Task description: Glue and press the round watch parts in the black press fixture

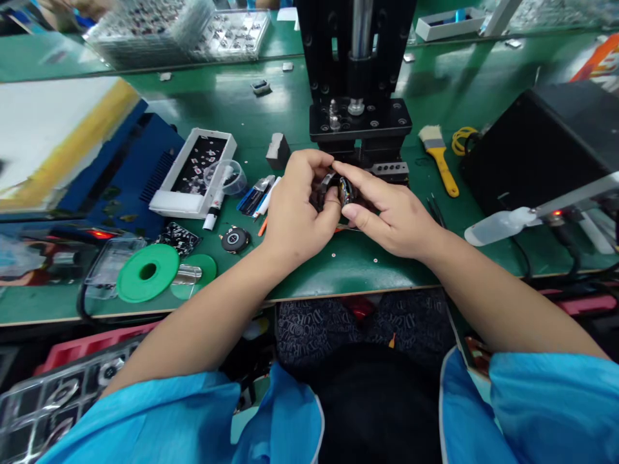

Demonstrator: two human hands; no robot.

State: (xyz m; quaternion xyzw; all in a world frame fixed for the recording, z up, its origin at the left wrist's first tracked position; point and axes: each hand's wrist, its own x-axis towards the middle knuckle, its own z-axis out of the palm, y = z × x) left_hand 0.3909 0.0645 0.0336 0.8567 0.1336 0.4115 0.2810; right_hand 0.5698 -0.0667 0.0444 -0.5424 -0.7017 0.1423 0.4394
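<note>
In the head view, my left hand (pixel 302 209) is closed around a small dark watch case (pixel 329 182), thumb across its front. My right hand (pixel 396 212) pinches a round watch part (pixel 346 191) with tiny coloured components on its face, close beside the case. Fingers partly cover both pieces, and I cannot tell whether they are joined. Both hands are above the green bench, just in front of a black press (pixel 360 119). A round black watch back (pixel 235 239) lies on the bench left of my left hand.
Left: a white tray of small parts (pixel 200 164), a clear cup (pixel 232 177), a marker (pixel 213 209), a green solder spool (pixel 147 272) and a blue machine (pixel 145 154). Right: a brush (pixel 441 161), a black box (pixel 541 142) and a squeeze bottle (pixel 498 227). Stacked clear trays (pixel 232 32) stand behind.
</note>
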